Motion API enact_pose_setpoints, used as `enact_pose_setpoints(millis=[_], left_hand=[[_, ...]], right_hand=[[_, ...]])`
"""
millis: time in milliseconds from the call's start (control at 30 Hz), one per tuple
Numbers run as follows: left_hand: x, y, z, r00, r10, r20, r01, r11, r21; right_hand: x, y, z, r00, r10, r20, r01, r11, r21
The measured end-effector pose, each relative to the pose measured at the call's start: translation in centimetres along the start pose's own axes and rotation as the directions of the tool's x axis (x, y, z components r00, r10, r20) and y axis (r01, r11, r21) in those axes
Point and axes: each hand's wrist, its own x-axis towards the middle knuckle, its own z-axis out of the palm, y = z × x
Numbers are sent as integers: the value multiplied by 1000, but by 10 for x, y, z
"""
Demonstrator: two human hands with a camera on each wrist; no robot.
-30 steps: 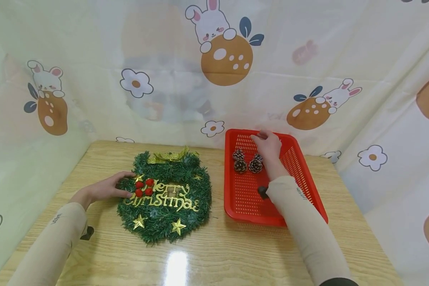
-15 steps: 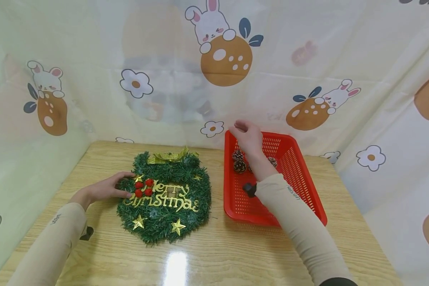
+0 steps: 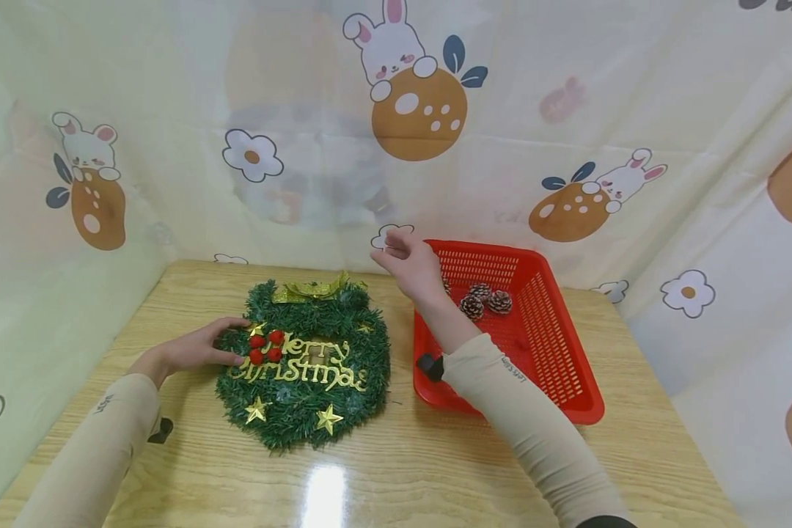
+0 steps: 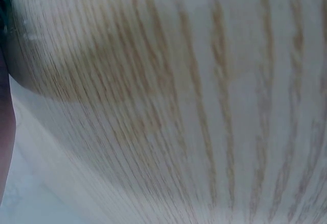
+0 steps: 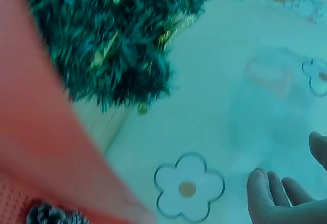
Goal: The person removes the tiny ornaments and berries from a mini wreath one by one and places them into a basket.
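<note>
A green Christmas wreath (image 3: pixel 303 433) lies flat on the table at the left of the head view. Gold "Merry Christmas" lettering (image 3: pixel 330 374), gold stars (image 3: pixel 329 419), a gold bow (image 3: pixel 310 290) and several small red balls (image 3: pixel 275 353) decorate it. My left hand (image 3: pixel 201 346) rests at the wreath's left edge, fingers and thumb apart. Above the left rim of the red basket (image 3: pixel 501 400) is my right hand (image 3: pixel 412 264), with nothing visible between its thumb and fingers. Several pine cones (image 3: pixel 500 302) sit inside the basket, one partly hidden by the right forearm.
The wooden table (image 3: pixel 251 484) ends at a patterned curtain (image 3: pixel 317 198) behind and at both sides. The basket's raised walls stand right of the wreath. A small dark red spot (image 3: pixel 521 343) shows on the basket floor.
My right hand has moved left, from over the basket to its left rim, uncovering pine cones to the right of the forearm. My left hand and the wreath have stayed still.
</note>
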Motion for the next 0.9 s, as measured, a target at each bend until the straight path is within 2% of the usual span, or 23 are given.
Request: enact_pose_setpoints(millis=[267,633,900], left_hand=[[1,0,0,1000,-1,3,1,1000,0],[0,0,0,1000,-6,0,6,1000,-3],[-1,2,0,1000,-6,-3,6,1000,-2]], right_hand=[[-15,-8,30,995,-5,100,4,1000,16],[-30,-11,70,987,23,160,-31,998,48],[-37,-6,92,977,52,209,-54,999,4]])
